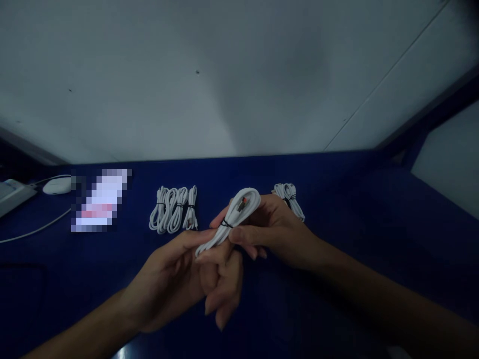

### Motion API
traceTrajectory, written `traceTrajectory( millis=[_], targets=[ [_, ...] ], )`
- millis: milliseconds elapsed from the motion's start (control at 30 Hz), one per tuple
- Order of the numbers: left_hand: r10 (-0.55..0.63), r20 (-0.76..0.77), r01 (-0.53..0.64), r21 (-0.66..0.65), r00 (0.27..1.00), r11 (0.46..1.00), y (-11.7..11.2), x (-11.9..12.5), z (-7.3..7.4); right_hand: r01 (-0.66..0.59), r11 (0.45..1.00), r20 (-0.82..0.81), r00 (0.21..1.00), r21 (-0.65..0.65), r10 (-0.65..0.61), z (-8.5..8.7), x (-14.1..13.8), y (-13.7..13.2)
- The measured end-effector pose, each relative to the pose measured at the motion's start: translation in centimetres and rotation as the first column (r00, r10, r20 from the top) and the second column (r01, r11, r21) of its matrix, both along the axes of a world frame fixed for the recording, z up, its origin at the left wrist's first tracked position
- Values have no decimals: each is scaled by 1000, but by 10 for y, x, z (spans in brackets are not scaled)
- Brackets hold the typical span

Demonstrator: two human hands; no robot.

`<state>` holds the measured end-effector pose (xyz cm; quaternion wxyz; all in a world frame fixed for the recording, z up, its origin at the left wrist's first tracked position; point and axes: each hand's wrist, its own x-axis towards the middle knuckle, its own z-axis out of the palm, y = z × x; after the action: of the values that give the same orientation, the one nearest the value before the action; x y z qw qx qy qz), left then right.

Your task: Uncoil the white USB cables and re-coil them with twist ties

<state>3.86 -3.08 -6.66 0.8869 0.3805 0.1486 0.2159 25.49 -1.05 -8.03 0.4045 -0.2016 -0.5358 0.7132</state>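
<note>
Head: cable bundle point(244, 205) partly under right hand point(279, 230)

No words or numbers are showing clearly enough to read. A blurred patch point(100, 200) is sitting on the blue table point(337, 209) and is hiding any print there. The pale flat box point(13, 195) at the far left is looking too dim and small to read. The white cable bundle point(243, 205) is showing no letters.
</note>
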Motion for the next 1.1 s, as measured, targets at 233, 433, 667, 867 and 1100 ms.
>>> traceTrajectory(
  millis=[233, 433, 667, 867, 1100],
  targets=[
    [6, -1, -6, -35, 1000, 999, 0, -2, -1, 2, 1000, 7, 1000, -22, -2, 2, -2, 0],
    [29, 7, -28, -36, 1000, 999, 0, 0, 1, 25, 1000, -5, 1000, -5, -25, 4, -2, -3],
    [98, -72, -95, 42, 993, 995, 0, 1, 5, 54, 999, 14, 998, -2, -54, 4, -1, -3],
    [90, -67, -86, 53, 994, 995, 0, 1, 4, 72, 997, 37, 997, 18, -72, 4, 0, -3],
    [82, -42, -82, -8, 996, 997, 0, -1, 4, 31, 999, 42, 999, 37, -33, 6, 2, -1]
  ],
)
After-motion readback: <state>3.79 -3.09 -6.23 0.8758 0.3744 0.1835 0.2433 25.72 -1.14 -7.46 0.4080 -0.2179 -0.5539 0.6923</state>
